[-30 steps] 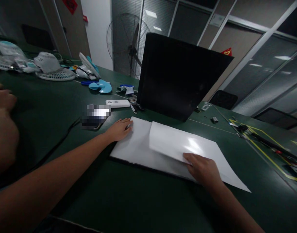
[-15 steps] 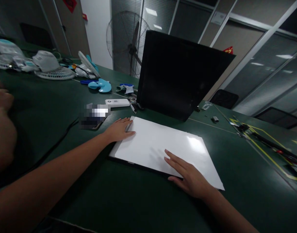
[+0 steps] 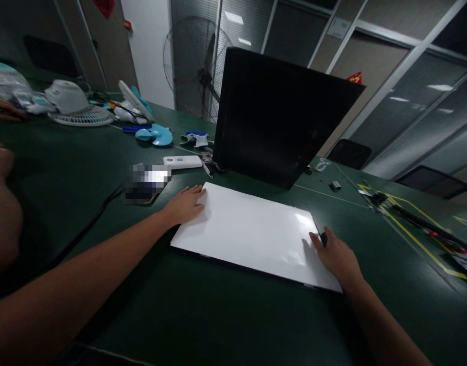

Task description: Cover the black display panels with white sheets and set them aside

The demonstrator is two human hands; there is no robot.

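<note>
Bearings from the middle of the white sheet [image 3: 252, 236], 12 pointing away from the wearer.

White sheet, count 1: flat at the centre of the green surface [image 3: 218, 320], over a dark-edged slab [image 3: 237, 267] whose top it hides. Left hand [image 3: 183, 205], 9–10 o'clock: on the sheet's near-left edge, grip apart, palm down, thumb off the fingers. Right hand [image 3: 338, 256], 3 o'clock: at the opposite edge, thumb and fingers apart; firmness of contact cannot be told.

Around: one large dark panel [image 3: 283, 117] at 12 o'clock, standing tilted and blocking the view behind. At 10 o'clock, one white oblong device [image 3: 182, 162], one pixel-masked object [image 3: 147, 184], details unreadable, and one light-blue fan blade [image 3: 157, 134]. At 2 o'clock, one small grey cylinder [image 3: 336, 186]. At 3 o'clock, black rod-like gear [image 3: 416, 223], cut by the frame. At 9–10 o'clock, one co-worker's hand [image 3: 0, 158], cut off left. One large caged fan [image 3: 205, 76] beyond, partly hidden by the panel.
</note>
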